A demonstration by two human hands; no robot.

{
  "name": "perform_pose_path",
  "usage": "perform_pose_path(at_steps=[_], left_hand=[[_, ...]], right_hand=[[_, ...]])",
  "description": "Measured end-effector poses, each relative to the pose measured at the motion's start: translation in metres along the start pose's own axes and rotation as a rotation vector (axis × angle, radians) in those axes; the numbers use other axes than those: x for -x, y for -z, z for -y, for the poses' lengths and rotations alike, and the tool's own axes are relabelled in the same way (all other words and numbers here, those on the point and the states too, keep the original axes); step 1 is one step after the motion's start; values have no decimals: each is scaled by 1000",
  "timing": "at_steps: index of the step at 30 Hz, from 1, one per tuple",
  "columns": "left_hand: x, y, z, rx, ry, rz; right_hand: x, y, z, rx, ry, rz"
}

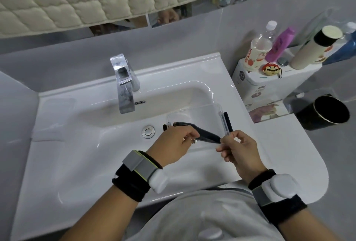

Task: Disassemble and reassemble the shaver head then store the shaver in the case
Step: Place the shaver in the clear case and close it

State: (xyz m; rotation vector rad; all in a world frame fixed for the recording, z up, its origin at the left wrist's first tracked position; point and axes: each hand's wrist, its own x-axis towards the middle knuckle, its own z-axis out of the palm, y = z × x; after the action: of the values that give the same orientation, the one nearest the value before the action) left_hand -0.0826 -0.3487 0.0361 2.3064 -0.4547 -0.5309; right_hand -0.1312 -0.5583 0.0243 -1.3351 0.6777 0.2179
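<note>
A clear plastic case (pixel 194 114) hangs open over the sink basin, with its lid tilted up and a black clasp on each side. A slim dark shaver (pixel 207 134) lies slanted across the case, its metal tip pointing toward the far left corner. My left hand (pixel 173 145) is curled around the shaver's middle and the case's left side. With thumb and forefinger, my right hand (pixel 239 154) pinches the shaver's near end, next to the case's right clasp. The shaver's head is too small to make out.
The white sink (pixel 81 144) has a chrome faucet (pixel 125 84) at the back and a round drain plug (pixel 148 131). Bottles (pixel 260 48) and a figurine stand on the toilet tank (pixel 269 86) to the right. A black bin (pixel 325 112) sits on the floor.
</note>
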Motion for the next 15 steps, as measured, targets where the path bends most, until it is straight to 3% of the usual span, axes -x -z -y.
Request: perform_pose_path(at_steps=[5, 9, 15], left_hand=[[11, 11, 3, 104, 10, -58], [22, 18, 6, 248, 60, -264], [58, 30, 43, 204, 205, -566]], right_hand=[[1, 0, -1, 17, -2, 41], [0, -4, -2, 33, -14, 66], [-2, -27, -3, 74, -41, 148]])
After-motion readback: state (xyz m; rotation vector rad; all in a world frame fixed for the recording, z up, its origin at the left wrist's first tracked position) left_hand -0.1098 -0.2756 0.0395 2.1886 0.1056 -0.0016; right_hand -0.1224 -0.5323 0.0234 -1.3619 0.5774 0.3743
